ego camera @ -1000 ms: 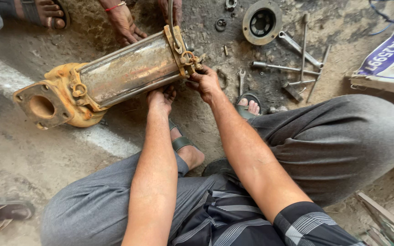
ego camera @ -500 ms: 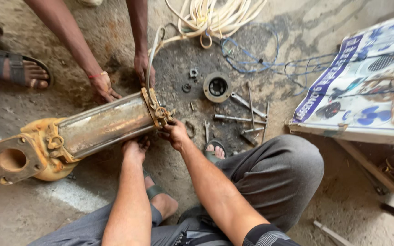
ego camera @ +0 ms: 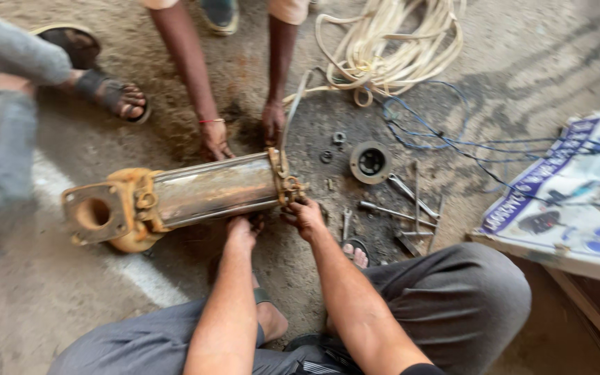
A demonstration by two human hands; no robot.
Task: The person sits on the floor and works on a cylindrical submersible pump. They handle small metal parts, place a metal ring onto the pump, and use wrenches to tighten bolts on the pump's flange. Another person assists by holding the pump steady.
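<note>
A long steel pump body (ego camera: pixel 210 191) with a rusty orange flange (ego camera: pixel 105 215) at its left end lies on its side on the dirty concrete floor (ego camera: pixel 508 62), just ahead of the squatting person's knees. The left hand (ego camera: pixel 242 229) cups the underside of the cylinder near its right end; the right hand (ego camera: pixel 305 215) grips the rusty collar (ego camera: pixel 285 182) there — fingers curled on it. Across the pump a co-worker's two hands (ego camera: pixel 215 139) press against its far side. Close to the right lie a round grey ring part (ego camera: pixel 371 162), small washers (ego camera: pixel 338 138), and several spanners and rods (ego camera: pixel 404 208). Beyond, a coil of pale cable (ego camera: pixel 383 48) and thin blue wires (ego camera: pixel 453 139) trail toward a printed board (ego camera: pixel 571 201).
</note>
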